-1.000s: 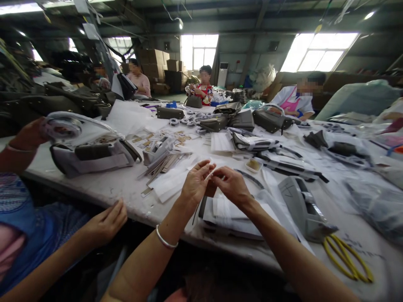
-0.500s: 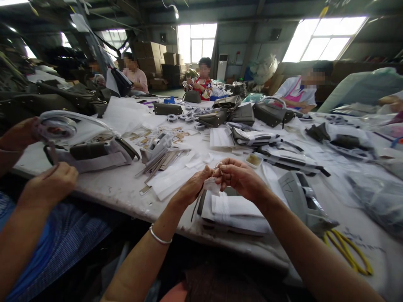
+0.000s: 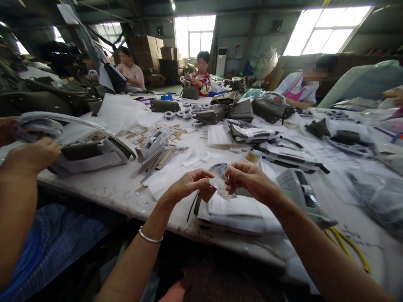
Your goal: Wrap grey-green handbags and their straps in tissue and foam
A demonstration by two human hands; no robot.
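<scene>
My left hand (image 3: 188, 183) pinches a small brown tag (image 3: 208, 194) between thumb and fingertips. A little apart from it, my right hand (image 3: 250, 179) has its fingers pressed together; what they hold is too small to make out. Below both hands a handbag wrapped in white foam sheet (image 3: 242, 212) lies at the near edge of the table, a dark strap (image 3: 192, 205) hanging at its left. Right of the bag stands a grey tape dispenser (image 3: 296, 193), close to my right forearm.
At the left, a co-worker's hands (image 3: 40, 153) are at a wrapped bag (image 3: 94, 155). Thin strips (image 3: 160, 161) and white sheets lie left of centre. Dark bags (image 3: 241, 110) and a small tub (image 3: 252, 157) are farther back. A yellow cord loop (image 3: 349, 247) lies right.
My hands have moved apart from being close together, and the brown tag now shows in the left one. The co-worker's hands at the left have shifted further left and up in view.
</scene>
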